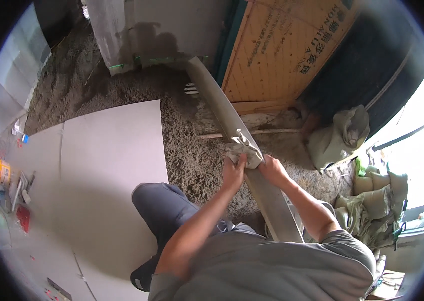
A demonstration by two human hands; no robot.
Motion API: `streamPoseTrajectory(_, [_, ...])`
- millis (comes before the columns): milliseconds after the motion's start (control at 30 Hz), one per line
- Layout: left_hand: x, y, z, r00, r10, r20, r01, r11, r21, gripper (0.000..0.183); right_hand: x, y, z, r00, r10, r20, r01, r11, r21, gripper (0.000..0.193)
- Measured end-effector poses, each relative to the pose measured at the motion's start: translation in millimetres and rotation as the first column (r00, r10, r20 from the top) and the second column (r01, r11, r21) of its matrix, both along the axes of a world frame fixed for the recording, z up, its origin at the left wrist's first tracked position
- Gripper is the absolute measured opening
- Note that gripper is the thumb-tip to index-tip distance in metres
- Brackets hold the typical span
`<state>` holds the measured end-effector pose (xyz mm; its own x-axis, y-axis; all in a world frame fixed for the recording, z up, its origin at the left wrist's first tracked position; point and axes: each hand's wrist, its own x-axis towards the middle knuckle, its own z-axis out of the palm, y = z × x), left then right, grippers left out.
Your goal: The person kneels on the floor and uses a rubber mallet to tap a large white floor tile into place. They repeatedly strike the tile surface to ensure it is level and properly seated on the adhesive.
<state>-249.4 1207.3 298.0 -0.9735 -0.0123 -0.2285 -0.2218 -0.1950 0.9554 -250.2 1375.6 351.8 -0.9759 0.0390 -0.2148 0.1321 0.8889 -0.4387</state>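
A long grey board, narrow and straight-edged, runs from the far wall down to my body. Across its middle lies a crumpled pale cloth, bunched up on top. My left hand is closed on the cloth at the board's left edge, thumb pressed on top. At the right edge my right hand is closed too, thumb against the cloth's side. The fingers of both hands are partly hidden beneath, so how far the cloth wraps under the board does not show.
Rough grey mortar covers the floor ahead. A large white sheet lies at left, with a yellow bucket and tools beyond. An orange panel leans at the far right. Sacks are piled at right, near an open sack.
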Motion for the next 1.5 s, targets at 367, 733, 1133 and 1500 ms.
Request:
streamPoseTrajectory(367, [-65,3,-23,0.96,0.26,-0.108,-0.25,0.963,0.098,0.033,56,19,64,0.984,0.161,0.073,-0.166,0.983,0.077,0.04])
streamPoseTrajectory(733, [-95,-13,-17,0.98,-0.133,0.147,0.093,0.962,0.255,0.042,103,45,69,0.941,-0.196,0.277,0.214,0.976,-0.039,0.042])
streamPoseTrajectory(1133, [-5,59,-11,0.986,-0.076,0.149,0.061,0.993,0.103,0.066,7,15,41,0.968,-0.239,-0.077,0.25,0.941,0.229,0.052])
streamPoseTrajectory(1500, [-175,-4,-14,0.982,0.105,0.159,-0.056,0.958,-0.282,0.05,60,18,130,0.992,-0.127,-0.016,0.124,0.923,0.365,0.05])
